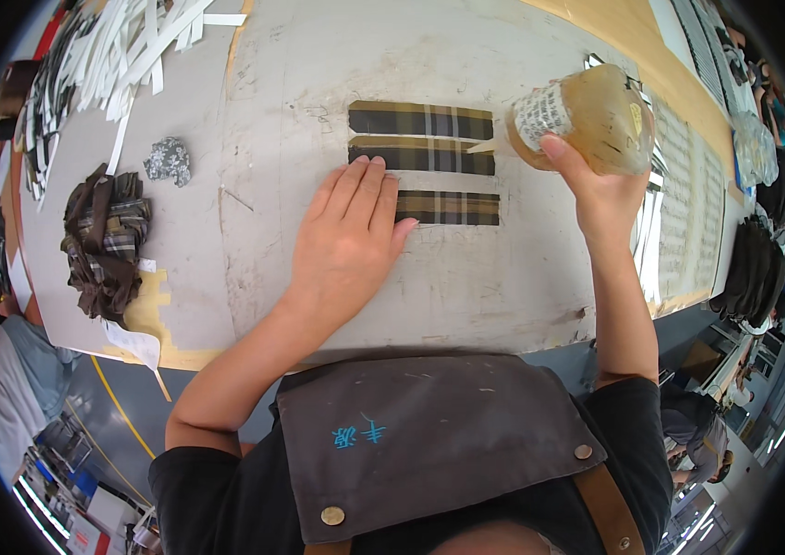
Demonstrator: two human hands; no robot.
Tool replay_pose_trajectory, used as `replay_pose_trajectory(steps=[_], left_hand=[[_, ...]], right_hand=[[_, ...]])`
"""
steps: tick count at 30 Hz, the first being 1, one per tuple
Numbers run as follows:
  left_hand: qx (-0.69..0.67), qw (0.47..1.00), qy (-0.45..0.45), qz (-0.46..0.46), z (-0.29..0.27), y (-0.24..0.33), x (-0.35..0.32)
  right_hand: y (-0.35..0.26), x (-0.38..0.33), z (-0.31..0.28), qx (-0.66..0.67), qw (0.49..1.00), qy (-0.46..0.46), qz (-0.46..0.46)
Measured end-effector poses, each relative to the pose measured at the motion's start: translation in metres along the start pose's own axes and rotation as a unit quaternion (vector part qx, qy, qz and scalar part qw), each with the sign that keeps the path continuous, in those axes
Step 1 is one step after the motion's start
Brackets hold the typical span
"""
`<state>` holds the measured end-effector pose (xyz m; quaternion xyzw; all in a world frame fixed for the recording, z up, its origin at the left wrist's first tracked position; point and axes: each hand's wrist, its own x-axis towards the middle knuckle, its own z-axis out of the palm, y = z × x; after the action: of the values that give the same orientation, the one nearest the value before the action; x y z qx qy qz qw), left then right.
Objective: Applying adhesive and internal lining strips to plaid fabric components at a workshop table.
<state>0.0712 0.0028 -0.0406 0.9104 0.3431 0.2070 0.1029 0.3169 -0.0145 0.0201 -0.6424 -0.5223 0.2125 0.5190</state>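
Three dark plaid fabric strips lie one above another on the grey table [282, 55]: a far strip [420, 120], a middle strip [425, 155] and a near strip [453, 208]. My left hand [348, 217] rests flat with fingers outstretched; its fingertips touch the left end of the middle strip and its palm covers the left end of the near one. Tilted sideways in my right hand [587, 190] is a plastic glue bottle [587, 120] with amber contents. Its pointed nozzle meets the right part of the middle strip.
A bundle of plaid strips [106, 245] sits at the left, near a crumpled grey speckled piece [168, 161]. Many white strips [134, 46] are heaped at the far left. More white strips [649, 231] lie by my right forearm. Other people are beyond the table's sides.
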Motion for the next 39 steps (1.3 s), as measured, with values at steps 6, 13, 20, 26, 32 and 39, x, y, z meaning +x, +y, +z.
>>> replay_pose_trajectory(steps=[6, 13, 20, 26, 32, 39], left_hand=[[-0.003, 1.0, -0.002, 0.003, -0.003, -0.001, 0.003], [0.001, 1.0, -0.006, -0.01, -0.003, 0.002, 0.0], [-0.005, 1.0, -0.006, -0.005, -0.003, 0.006, -0.001], [-0.013, 1.0, -0.007, -0.002, -0.003, 0.006, -0.002], [-0.007, 1.0, -0.006, 0.004, -0.002, 0.005, -0.001], [0.001, 1.0, -0.006, 0.014, -0.003, 0.004, 0.001]], right_hand=[[0.003, 0.0, -0.021, -0.047, 0.998, 0.012, 0.03], [-0.007, 0.001, 0.029, 0.088, 0.995, -0.024, 0.036], [-0.019, 0.004, 0.08, 0.09, 0.993, -0.067, -0.027], [-0.019, 0.005, 0.069, 0.049, 0.996, -0.067, -0.028], [-0.006, -0.001, 0.031, 0.066, 0.998, -0.021, 0.012], [0.014, -0.007, -0.012, 0.028, 0.999, 0.003, 0.034]])
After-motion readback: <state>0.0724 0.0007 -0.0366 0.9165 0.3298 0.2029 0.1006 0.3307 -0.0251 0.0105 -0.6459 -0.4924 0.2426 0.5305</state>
